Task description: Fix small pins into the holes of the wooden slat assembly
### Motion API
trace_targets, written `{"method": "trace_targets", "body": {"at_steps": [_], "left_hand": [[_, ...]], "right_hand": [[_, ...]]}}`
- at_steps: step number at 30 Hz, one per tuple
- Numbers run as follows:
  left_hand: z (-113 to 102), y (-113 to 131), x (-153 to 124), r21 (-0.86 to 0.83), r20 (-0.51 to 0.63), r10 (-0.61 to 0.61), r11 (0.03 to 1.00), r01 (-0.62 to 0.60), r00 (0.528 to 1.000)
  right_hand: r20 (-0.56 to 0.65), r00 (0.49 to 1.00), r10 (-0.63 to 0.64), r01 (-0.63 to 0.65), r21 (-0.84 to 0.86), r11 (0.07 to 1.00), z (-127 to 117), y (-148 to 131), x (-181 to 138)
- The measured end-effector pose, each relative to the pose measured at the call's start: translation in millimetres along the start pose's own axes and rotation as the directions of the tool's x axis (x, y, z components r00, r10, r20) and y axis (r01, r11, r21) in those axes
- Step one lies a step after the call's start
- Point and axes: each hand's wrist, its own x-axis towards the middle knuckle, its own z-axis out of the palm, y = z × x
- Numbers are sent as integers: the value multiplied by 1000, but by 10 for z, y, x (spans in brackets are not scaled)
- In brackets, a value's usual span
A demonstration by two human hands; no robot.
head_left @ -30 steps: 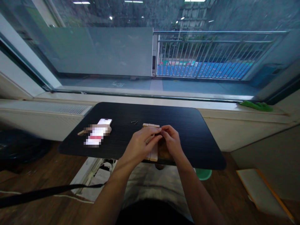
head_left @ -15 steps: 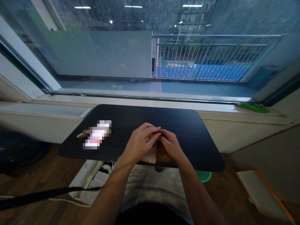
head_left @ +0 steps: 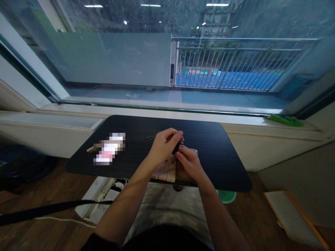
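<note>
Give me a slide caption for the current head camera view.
Left hand and right hand close together at pale wooden strips on a black table beside a window.

The single view comes from a camera on the person's head, facing forward and down over both forearms (head_left: 132, 195). It looks from close above the near edge of the table (head_left: 214, 153), taking in both its ends. Past the far edge it reaches the window (head_left: 157, 57) and a railing (head_left: 246, 63) outside; floor (head_left: 251, 214) shows lower down.
</note>
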Motion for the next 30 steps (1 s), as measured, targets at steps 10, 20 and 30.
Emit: {"method": "trace_targets", "body": {"at_steps": [10,20,30], "left_hand": [[162,4,159,-133,277,-167,969,210,946],[158,-74,169,-153,237,-170,966,210,956],[119,-65,123,-253,250,-165,940,229,954]], "right_hand": [[-19,998,-58,58,16,998,9,-16,1],[20,996,-88,88,-31,996,44,58,-14],[124,989,-79,79,10,997,27,21,-10]]}}
